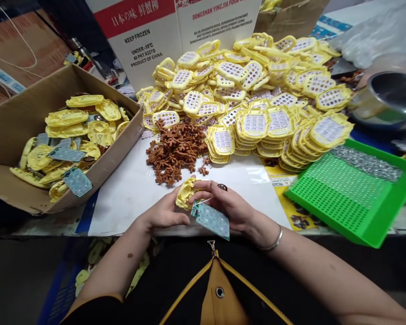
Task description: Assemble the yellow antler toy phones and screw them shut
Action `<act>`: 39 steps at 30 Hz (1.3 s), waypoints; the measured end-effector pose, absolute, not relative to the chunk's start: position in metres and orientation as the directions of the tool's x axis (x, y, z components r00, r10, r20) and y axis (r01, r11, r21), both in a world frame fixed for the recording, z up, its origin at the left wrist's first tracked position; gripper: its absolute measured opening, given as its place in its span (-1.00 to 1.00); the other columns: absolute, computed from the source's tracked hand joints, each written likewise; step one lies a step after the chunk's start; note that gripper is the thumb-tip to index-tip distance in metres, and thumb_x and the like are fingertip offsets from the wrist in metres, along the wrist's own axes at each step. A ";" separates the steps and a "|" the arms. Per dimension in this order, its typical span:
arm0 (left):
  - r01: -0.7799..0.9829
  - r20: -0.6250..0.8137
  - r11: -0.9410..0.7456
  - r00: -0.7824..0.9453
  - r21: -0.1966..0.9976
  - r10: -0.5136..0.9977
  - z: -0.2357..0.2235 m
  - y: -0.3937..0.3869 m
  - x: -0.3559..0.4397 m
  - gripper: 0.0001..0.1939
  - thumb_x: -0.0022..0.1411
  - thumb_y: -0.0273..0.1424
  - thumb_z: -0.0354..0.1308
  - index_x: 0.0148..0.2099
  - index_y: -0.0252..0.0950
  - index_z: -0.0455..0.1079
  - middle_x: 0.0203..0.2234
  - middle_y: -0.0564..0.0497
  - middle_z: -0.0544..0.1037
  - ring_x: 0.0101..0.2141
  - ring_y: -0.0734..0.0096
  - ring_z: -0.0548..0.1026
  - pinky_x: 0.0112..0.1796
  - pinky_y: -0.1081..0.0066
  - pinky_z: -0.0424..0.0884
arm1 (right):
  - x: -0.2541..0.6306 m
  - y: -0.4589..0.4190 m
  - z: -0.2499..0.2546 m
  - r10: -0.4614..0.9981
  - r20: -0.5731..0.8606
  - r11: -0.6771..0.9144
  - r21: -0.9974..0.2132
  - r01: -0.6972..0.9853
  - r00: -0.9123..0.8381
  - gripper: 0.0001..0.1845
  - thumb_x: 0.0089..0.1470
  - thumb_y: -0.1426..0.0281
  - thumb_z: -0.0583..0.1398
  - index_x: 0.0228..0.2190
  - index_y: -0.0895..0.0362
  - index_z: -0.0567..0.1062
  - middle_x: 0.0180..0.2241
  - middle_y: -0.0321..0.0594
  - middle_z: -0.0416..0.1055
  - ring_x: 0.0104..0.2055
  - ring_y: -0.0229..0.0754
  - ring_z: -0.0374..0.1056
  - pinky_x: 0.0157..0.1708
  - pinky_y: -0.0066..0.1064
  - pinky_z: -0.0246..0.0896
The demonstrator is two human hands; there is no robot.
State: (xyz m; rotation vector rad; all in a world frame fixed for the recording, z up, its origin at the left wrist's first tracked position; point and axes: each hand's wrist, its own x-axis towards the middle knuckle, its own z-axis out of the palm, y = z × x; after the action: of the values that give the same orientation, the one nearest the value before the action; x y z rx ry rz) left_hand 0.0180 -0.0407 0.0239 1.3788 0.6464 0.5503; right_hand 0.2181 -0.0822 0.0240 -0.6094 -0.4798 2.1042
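My left hand [165, 211] grips a yellow plastic shell [185, 194] above the white table sheet, its thumb stretched toward me. My right hand [235, 207] is closed around a small round black speaker [222, 186], with its fingertips reaching the shell. A circuit board [210, 220] with a pale, bluish face hangs below the right fingers, and a thin white wire runs near its top. The fingers hide part of the shell's inside. Just beyond my hands is a heap of brown rubbery branched pieces [176, 151], with one loose piece [204, 167] beside it.
At left, a cardboard box [111, 158] holds yellow shells with boards. White-and-yellow keypad covers [235, 72] are piled at the back, with stacked ones [253, 126] nearer. A green perforated tray [368, 225] of small metal parts stands right, by a metal pot [365, 106].
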 end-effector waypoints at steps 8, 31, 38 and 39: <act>-0.351 -0.153 0.451 0.624 0.821 0.766 0.008 -0.043 0.051 -0.12 -0.32 0.09 0.39 0.04 -0.24 0.40 -0.07 -0.17 0.51 0.06 -0.10 0.39 0.07 0.09 0.29 | 0.236 -0.088 0.029 0.847 -0.363 -0.532 -0.563 -0.632 -0.389 -0.50 -0.21 0.13 0.40 -0.26 0.16 0.52 -0.40 -0.24 0.57 -0.44 -0.29 0.44 -0.40 -0.47 0.32; -0.316 -0.202 0.502 0.650 0.805 0.732 0.022 -0.044 0.064 -0.12 -0.28 0.24 0.25 -0.04 -0.31 0.42 -0.15 -0.24 0.55 -0.23 -0.06 0.56 -0.11 0.01 0.38 | 0.280 -0.119 0.062 0.918 -0.091 -0.141 -0.985 -0.103 -0.386 -0.55 0.11 0.24 0.18 0.04 0.03 0.33 -0.14 -0.17 0.51 -0.23 -0.22 0.47 -0.30 -0.38 0.39; -0.307 -0.191 0.562 0.728 0.768 0.658 0.014 -0.061 0.081 -0.27 -0.18 0.11 0.31 -0.06 -0.30 0.47 -0.15 -0.16 0.58 -0.07 0.03 0.50 -0.02 0.21 0.35 | 0.256 -0.108 0.063 0.966 0.066 0.180 -0.866 0.467 -0.250 -0.56 0.14 0.35 0.12 0.06 0.11 0.25 -0.33 -0.18 0.52 -0.35 -0.16 0.44 -0.33 -0.31 0.32; -0.311 -0.215 0.589 0.725 0.746 0.655 0.014 -0.063 0.083 -0.27 -0.16 0.12 0.30 -0.06 -0.32 0.47 -0.14 -0.17 0.57 -0.03 0.00 0.48 0.01 0.19 0.33 | 0.252 -0.106 0.059 0.979 0.089 0.169 -0.861 0.479 -0.185 -0.58 0.13 0.35 0.12 0.04 0.11 0.24 -0.39 -0.22 0.49 -0.41 -0.18 0.42 -0.39 -0.34 0.29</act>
State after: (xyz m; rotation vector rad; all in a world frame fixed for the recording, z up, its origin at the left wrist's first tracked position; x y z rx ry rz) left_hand 0.0832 -0.0630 0.0144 0.7462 0.5076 0.5910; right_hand 0.2524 -0.1057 0.0590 -1.3883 -1.7660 0.9313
